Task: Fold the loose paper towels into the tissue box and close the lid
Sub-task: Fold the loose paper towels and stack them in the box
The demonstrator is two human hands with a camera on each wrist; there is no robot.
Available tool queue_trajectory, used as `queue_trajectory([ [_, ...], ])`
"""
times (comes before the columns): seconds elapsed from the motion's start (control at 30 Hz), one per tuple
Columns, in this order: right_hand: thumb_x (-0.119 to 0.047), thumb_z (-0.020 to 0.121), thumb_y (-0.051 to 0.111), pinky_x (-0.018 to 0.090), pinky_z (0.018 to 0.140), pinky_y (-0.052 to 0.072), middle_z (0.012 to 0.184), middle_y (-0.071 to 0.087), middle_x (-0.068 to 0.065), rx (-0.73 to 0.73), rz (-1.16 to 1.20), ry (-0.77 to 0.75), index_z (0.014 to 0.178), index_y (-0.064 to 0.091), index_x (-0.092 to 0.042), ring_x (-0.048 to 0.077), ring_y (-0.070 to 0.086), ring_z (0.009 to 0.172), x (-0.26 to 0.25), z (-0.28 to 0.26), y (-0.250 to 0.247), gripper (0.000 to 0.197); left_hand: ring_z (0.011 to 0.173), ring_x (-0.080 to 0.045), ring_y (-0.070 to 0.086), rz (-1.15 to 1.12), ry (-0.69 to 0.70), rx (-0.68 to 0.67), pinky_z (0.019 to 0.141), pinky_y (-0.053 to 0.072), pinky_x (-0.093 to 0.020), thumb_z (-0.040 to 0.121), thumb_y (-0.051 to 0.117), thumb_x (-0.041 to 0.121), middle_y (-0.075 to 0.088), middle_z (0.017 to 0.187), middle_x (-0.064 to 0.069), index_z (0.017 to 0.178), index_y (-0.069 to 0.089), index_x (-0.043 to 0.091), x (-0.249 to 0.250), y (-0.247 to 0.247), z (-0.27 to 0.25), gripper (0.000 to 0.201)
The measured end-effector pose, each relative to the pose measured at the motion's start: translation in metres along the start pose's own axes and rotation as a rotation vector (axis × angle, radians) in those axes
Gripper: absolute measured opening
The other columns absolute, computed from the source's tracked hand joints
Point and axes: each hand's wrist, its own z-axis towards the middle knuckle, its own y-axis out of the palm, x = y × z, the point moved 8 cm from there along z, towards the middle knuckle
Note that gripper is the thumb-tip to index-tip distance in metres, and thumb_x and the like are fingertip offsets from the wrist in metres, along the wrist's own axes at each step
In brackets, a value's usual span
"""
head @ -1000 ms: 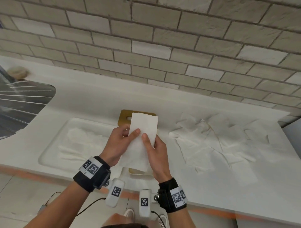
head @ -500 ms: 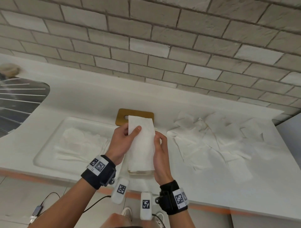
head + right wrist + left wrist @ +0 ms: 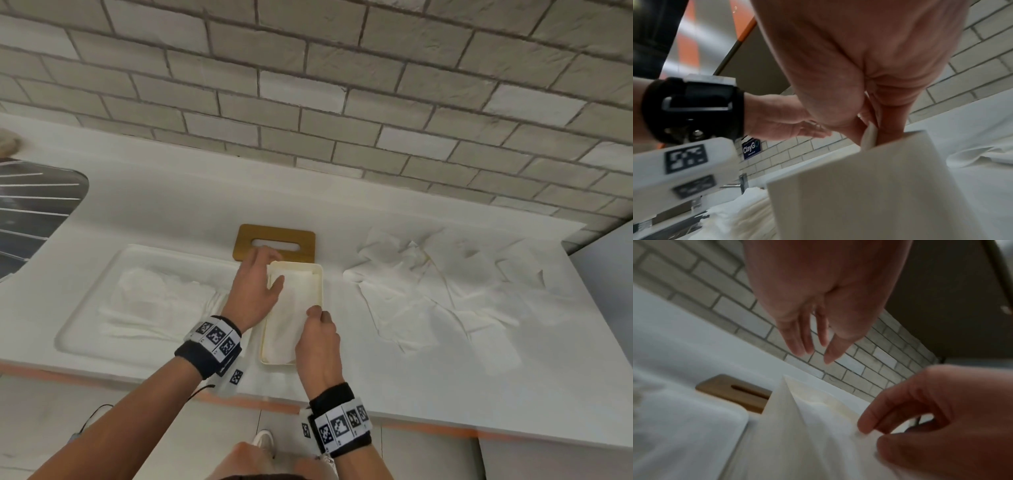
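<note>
Judging by its limp drape, the folded paper towel (image 3: 294, 308) was taken to be light, soft and easily creased, best held at an edge. Its near edge was pinched by the right hand (image 3: 317, 339), while the left hand (image 3: 255, 294) was held flat and released just beside it. The towel lay inside the tissue box (image 3: 320, 284), under both hands. Beyond the left fingertips the wooden lid (image 3: 274, 236) lay off; loose towels (image 3: 445, 291) were spread well right of the right hand.

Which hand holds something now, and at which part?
The right hand pinches the folded paper towel at its near right edge, over the tissue box. The left hand holds nothing.
</note>
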Motion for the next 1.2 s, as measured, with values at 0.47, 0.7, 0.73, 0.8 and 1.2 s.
queue_trajectory([
  [0.47, -0.032, 0.104, 0.062, 0.039, 0.08, 0.062, 0.104, 0.077, -0.007, 0.197, 0.198, 0.009, 0.115, 0.067, -0.03, 0.017, 0.074, 0.091, 0.085, 0.013, -0.067, 0.012, 0.162, -0.04, -0.002, 0.936, 0.218, -0.901, 0.13, 0.012, -0.056, 0.056, 0.063, 0.1, -0.018, 0.177, -0.005, 0.167, 0.008, 0.025, -0.008, 0.115, -0.029, 0.145],
  [0.7, -0.055, 0.104, 0.058, 0.054, 0.103, 0.052, 0.144, 0.05, 0.023, 0.218, 0.009, 0.579, 0.146, 0.045, -0.002, 0.044, 0.054, 0.129, 0.277, 0.039, -0.082, 0.069, 0.147, -0.03, 0.04, 0.771, 0.108, -0.684, 0.115, 0.039, -0.044, 0.083, 0.079, 0.061, 0.036, 0.166, -0.005, 0.134, 0.049, 0.023, 0.046, 0.081, -0.01, 0.07],
  [0.73, -0.058, 0.101, 0.06, 0.055, 0.105, 0.05, 0.147, 0.045, 0.024, 0.163, -0.026, 0.623, 0.148, 0.041, 0.0, 0.045, 0.049, 0.133, 0.293, 0.043, -0.076, 0.077, 0.136, -0.028, 0.05, 0.721, 0.108, -0.561, 0.105, 0.045, -0.041, 0.089, 0.077, 0.054, 0.049, 0.154, -0.002, 0.126, 0.052, 0.023, 0.061, 0.075, -0.006, 0.054],
  [0.8, -0.054, 0.1, 0.064, 0.053, 0.107, 0.046, 0.145, 0.045, 0.024, 0.081, -0.018, 0.588, 0.141, 0.049, 0.0, 0.045, 0.045, 0.133, 0.305, 0.054, -0.062, 0.069, 0.118, -0.025, 0.059, 0.598, 0.137, -0.357, 0.086, 0.047, -0.036, 0.095, 0.072, 0.047, 0.062, 0.126, 0.003, 0.116, 0.055, 0.023, 0.097, 0.069, -0.007, 0.036],
  [1.2, -0.004, 0.104, 0.064, 0.024, 0.077, 0.052, 0.099, 0.071, -0.004, 0.534, 0.328, -0.316, 0.115, 0.067, -0.025, 0.011, 0.067, 0.085, 0.245, 0.066, -0.252, 0.024, 0.114, -0.012, 0.059, 0.077, 0.202, -0.303, 0.096, 0.053, -0.041, 0.098, 0.069, 0.047, 0.062, 0.129, 0.013, 0.123, 0.051, 0.036, 0.218, 0.17, -0.013, 0.032],
])
